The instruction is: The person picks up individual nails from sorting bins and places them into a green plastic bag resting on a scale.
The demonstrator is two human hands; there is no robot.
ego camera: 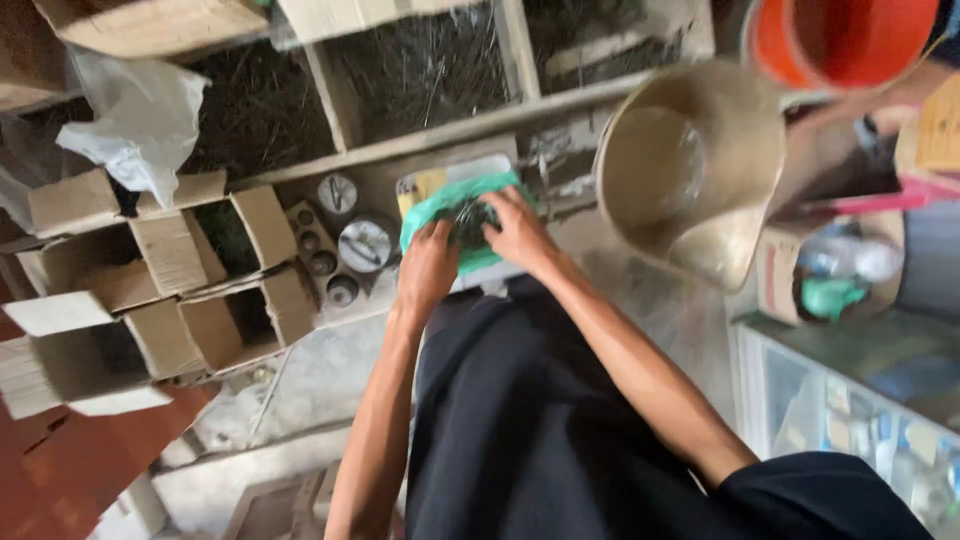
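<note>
Both my hands grip a green plastic bag (440,205) resting on a grey ledge in the middle of the view. My left hand (428,265) holds its near left edge. My right hand (517,232) pinches the bag's right side near the opening. Something dark shows inside the bag, between the hands. A flat packet with a yellow end (425,183) lies under the bag. Black cloth on my lap (520,420) fills the lower middle.
Open cardboard boxes (165,290) stand at the left, with a white plastic bag (140,120) above them. Round metal weights (365,243) sit beside the green bag. A large beige bucket (690,165) and an orange bucket (840,40) are at the right, above a glass cabinet (850,410).
</note>
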